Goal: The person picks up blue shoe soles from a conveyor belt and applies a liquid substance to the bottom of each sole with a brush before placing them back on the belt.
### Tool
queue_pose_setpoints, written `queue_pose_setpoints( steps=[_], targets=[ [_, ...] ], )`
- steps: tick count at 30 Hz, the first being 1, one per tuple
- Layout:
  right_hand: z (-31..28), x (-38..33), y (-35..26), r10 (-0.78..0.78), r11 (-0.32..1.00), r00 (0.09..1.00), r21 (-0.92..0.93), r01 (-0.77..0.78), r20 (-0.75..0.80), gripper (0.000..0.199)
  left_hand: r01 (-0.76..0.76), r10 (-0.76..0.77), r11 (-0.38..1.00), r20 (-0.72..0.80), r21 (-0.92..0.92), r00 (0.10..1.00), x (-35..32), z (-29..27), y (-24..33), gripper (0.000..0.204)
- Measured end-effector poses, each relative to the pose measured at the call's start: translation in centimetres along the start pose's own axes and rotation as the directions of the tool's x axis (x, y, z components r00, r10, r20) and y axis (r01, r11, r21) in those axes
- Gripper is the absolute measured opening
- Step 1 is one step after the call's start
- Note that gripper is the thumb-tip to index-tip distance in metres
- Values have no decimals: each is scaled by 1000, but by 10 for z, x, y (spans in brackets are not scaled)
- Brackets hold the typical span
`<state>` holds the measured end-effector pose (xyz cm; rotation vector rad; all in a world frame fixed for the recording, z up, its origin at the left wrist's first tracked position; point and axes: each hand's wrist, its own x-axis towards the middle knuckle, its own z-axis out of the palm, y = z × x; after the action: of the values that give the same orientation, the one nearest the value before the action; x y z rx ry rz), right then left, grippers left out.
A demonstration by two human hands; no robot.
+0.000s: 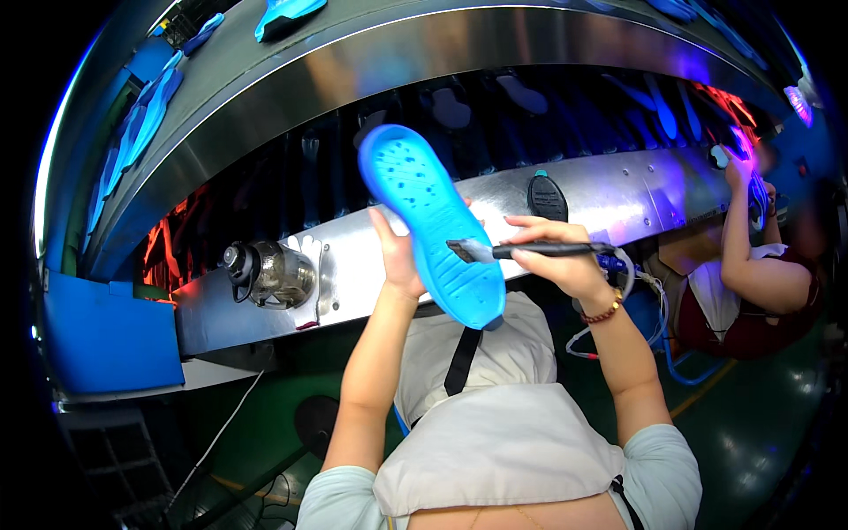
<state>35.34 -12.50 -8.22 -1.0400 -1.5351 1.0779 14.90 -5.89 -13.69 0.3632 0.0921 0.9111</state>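
Observation:
A bright blue shoe sole point(420, 212) is in my left hand point(400, 258), tilted upward in front of me. Its broad end, dotted with small dark spots, points away; its ribbed end comes down toward my apron. The thumb lies along the left edge, and the other fingers are mostly hidden behind the sole. In my right hand point(565, 265) is a black-handled brush point(474, 251) with a grey tube running from the handle's end. Its flat bristles are at the middle of the sole's face; whether they touch it I cannot tell.
A metal ledge point(353, 252) spans the front, with a dark bottle point(281, 276) at left and a dark sole-shaped piece point(547, 196) near the middle. Behind, a conveyor point(221, 84) carries blue soles above a dark bay holding several more. At right, a co-worker point(751, 265) handles a piece.

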Motion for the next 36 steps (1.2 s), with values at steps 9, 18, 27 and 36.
queue_pose_setpoints(
  steps=[9, 18, 27, 36],
  targets=[
    [32, 20, -4, -372, 818, 928, -467, 335, 14, 16, -18, 32, 997, -193, 72, 981, 1, 5, -12, 86],
    [21, -1, -56, -305, 901, 930, -253, 352, 208, 11, -83, 91, 995, -133, 62, 987, -5, 27, 3, 83],
    [24, -6, -59, -263, 954, 940, -87, 287, 218, 17, -168, 168, 982, 8, 89, 986, -4, 39, 4, 90],
    [5, -12, -39, -287, 958, 928, 52, 283, 237, 22, -228, 238, 954, -29, 196, 971, -3, 52, 31, 90]
  ],
)
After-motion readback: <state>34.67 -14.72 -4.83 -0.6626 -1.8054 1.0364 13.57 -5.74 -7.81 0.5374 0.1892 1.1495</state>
